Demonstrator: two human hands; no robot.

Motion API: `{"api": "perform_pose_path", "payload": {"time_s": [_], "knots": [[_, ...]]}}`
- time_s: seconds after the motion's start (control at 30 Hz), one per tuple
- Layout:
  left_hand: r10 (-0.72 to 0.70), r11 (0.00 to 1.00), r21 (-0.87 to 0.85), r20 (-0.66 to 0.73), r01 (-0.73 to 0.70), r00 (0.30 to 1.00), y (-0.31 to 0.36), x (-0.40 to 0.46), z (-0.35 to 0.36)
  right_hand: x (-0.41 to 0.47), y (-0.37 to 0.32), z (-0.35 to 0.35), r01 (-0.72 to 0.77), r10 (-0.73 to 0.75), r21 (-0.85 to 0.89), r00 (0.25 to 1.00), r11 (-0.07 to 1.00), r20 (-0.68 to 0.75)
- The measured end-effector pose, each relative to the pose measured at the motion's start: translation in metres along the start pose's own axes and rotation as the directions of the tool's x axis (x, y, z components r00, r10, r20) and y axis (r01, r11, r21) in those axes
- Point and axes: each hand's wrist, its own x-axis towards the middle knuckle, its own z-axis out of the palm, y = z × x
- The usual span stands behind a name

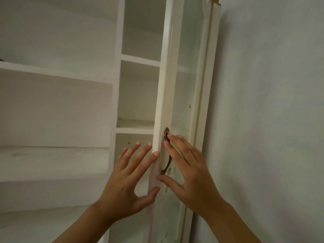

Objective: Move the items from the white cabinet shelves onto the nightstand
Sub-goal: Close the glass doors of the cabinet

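A white cabinet door (164,95) with a glass pane stands swung out edge-on toward me. A dark metal handle (166,151) runs down its outer face. My left hand (126,181) lies flat against the door's inner side, fingers spread, thumb at the door's edge. My right hand (189,169) rests on the outer face with fingertips at the handle, fingers apart. Behind the door the narrow white shelves (138,58) show nothing on them. The nightstand is out of view.
Wide white shelves (52,72) stretch to the left, with a small dark thing just visible at the far left edge (1,59). A plain pale wall (271,111) fills the right side, close behind the door's hinge side.
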Motion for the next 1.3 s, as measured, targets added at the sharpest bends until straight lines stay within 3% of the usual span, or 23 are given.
{"api": "perform_pose_path", "payload": {"time_s": [0.4, 1.3], "knots": [[-0.084, 0.993, 0.087, 0.037, 0.081, 0.996, -0.079, -0.017, -0.012, 0.053, -0.018, 0.088, -0.008, 0.008, 0.003, 0.994, 1.000, -0.111], [-0.126, 0.992, 0.013, 0.019, 0.125, 0.992, -0.218, -0.022, 0.021, 0.120, -0.011, 0.219, -0.067, 0.053, -0.058, 0.976, 0.996, -0.213]]}}
